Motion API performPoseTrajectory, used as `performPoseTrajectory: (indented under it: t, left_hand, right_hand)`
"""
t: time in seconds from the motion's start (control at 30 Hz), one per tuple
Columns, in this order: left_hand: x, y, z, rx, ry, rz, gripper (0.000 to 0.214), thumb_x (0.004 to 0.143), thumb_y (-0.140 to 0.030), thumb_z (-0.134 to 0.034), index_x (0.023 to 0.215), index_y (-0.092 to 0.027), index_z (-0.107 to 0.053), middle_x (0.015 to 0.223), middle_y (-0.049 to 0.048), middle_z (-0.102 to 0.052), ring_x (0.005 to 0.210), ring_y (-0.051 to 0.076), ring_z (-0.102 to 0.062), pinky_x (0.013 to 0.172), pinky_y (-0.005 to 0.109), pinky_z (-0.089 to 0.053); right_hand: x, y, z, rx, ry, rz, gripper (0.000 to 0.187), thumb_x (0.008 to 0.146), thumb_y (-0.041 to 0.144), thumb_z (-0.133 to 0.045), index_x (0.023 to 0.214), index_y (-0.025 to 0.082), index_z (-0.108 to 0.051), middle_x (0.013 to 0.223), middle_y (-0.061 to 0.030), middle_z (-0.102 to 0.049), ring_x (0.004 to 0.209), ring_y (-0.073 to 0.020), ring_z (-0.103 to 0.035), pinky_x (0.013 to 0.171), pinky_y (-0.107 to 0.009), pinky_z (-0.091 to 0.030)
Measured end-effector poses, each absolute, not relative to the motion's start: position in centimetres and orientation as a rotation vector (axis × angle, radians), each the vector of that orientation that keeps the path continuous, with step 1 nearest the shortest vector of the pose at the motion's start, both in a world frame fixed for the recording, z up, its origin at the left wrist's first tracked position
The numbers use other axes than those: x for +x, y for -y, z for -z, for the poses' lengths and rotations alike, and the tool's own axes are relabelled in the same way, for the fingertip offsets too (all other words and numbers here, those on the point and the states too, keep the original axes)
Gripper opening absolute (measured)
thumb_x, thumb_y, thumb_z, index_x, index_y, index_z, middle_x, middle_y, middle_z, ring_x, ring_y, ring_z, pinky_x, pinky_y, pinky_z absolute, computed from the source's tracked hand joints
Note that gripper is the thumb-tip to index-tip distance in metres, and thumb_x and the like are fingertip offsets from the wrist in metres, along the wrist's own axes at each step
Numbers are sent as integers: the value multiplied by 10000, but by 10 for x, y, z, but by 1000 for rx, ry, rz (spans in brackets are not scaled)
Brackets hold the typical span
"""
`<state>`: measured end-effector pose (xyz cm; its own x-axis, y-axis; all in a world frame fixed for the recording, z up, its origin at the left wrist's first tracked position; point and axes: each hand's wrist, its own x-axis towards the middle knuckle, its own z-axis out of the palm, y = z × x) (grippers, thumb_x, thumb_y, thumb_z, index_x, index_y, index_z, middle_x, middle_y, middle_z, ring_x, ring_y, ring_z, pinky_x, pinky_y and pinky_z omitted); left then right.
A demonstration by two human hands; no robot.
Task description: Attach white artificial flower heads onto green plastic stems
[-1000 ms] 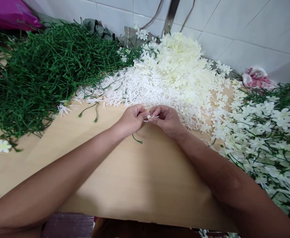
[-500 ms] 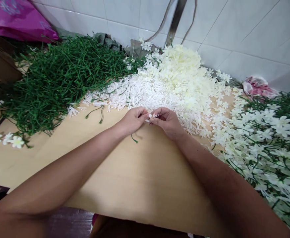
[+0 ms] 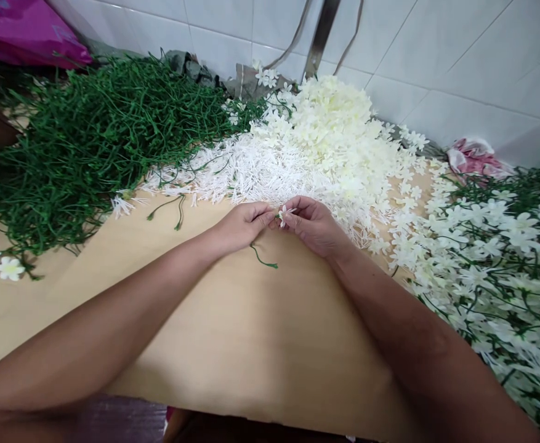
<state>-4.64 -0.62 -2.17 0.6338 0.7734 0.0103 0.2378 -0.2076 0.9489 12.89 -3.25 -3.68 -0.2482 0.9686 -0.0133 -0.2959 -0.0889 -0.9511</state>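
My left hand [image 3: 242, 225] and my right hand [image 3: 313, 224] meet fingertip to fingertip over a tan board [image 3: 233, 332]. Between them sits a small white flower piece [image 3: 284, 213]. The left fingers pinch a thin green stem [image 3: 263, 258] that hangs down below the hand and curls onto the board. The right fingers are closed on the white flower piece. Just behind the hands lies a spread of white stamen pieces [image 3: 260, 169] and a heap of cream petals [image 3: 338, 126].
A big pile of green stems [image 3: 89, 135] fills the back left. Finished stems with white flowers [image 3: 495, 258] lie heaped at the right. A pink bag [image 3: 24, 37] and a tiled wall [image 3: 436, 55] stand behind. Two loose flowers [image 3: 2, 266] rest at the left edge.
The hands have stayed together at the same spot. The green stem now hangs lower and longer under the left hand. The camera has shifted slightly.
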Motion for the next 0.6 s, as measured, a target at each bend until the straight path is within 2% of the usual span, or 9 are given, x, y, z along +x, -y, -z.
performPoseTrajectory:
  t: [0.17, 0.33, 0.5, 0.6]
  left_hand:
    - [-48, 6, 24, 1776, -806, -607, 324, 868, -413, -439, 657, -168, -460, 650, -9, -461, 636, 110, -430, 620, 247, -352]
    - [-49, 5, 25, 1673, -804, -579, 351, 846, -474, -480, 677, -167, -479, 579, -39, -409, 539, 85, -365, 545, 230, -311]
    - [-48, 7, 20, 1637, -684, -591, 459, 788, -602, -509, 690, -155, -527, 705, 18, -557, 720, 132, -521, 695, 262, -409]
    - [-47, 9, 18, 1633, -661, -570, 483, 758, -628, -534, 712, -148, -561, 748, 36, -594, 774, 150, -548, 745, 277, -426]
  right_hand:
    - [128, 32, 34, -943, 1132, -1568, 293, 591, 312, -828, 730, 171, -613, 657, 42, -639, 612, -69, -606, 640, -220, -507]
    - [127, 32, 29, -974, 1236, -1551, 299, 600, 314, -822, 709, 159, -590, 618, 43, -633, 563, -62, -592, 585, -204, -504]
    - [131, 32, 28, -940, 1262, -1632, 279, 624, 329, -807, 720, 156, -610, 635, 14, -676, 585, -84, -622, 594, -222, -527]
    - [133, 31, 30, -889, 1260, -1683, 255, 640, 330, -798, 734, 149, -644, 652, 2, -693, 610, -86, -637, 620, -221, -535]
